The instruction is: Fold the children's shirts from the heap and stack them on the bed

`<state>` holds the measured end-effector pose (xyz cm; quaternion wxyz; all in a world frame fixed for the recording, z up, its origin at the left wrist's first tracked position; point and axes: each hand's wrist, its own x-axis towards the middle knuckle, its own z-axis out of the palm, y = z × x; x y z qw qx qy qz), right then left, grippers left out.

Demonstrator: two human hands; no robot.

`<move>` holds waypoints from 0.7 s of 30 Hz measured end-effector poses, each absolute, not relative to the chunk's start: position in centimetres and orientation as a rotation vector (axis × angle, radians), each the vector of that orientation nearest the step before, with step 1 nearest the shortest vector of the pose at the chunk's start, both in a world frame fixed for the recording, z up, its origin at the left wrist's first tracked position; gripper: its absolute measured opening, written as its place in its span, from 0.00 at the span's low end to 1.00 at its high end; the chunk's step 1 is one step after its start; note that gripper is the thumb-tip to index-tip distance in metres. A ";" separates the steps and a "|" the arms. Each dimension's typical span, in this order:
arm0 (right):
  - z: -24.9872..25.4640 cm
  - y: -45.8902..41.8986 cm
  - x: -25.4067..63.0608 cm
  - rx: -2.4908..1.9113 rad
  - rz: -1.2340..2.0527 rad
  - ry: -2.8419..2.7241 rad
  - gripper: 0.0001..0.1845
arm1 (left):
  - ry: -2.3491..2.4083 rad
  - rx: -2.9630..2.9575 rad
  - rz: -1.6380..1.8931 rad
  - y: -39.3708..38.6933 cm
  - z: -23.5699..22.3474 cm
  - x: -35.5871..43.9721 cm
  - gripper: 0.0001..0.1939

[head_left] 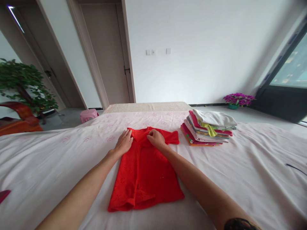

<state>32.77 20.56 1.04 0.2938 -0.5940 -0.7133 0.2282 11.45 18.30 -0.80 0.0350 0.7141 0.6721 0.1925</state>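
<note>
A red short-sleeved garment lies flat on the bed, its left side folded inward. My left hand rests flat on the far left shoulder of the garment, fingers stretched out. My right hand is at the collar area, fingers curled and pinching the red fabric. Both arms reach forward across the white sheet.
A stack of folded colourful clothes sits on the bed to the right of the garment. A pink stool, a potted green plant and a red chair stand at the left. Purple flowers sit by the window at the right.
</note>
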 end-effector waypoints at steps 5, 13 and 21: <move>0.7 19.6 34.0 -1.551 0.704 -1.838 0.22 | 2.128 2.140 0.445 19.9 -2.1 12.9 0.35; 1.5 18.7 35.0 -1.593 0.605 -2.036 0.34 | 2.249 2.124 0.275 19.8 -2.9 13.1 0.39; 2.0 21.2 33.6 -1.820 0.479 -2.051 0.21 | 2.231 2.162 0.315 19.5 -3.0 12.9 0.38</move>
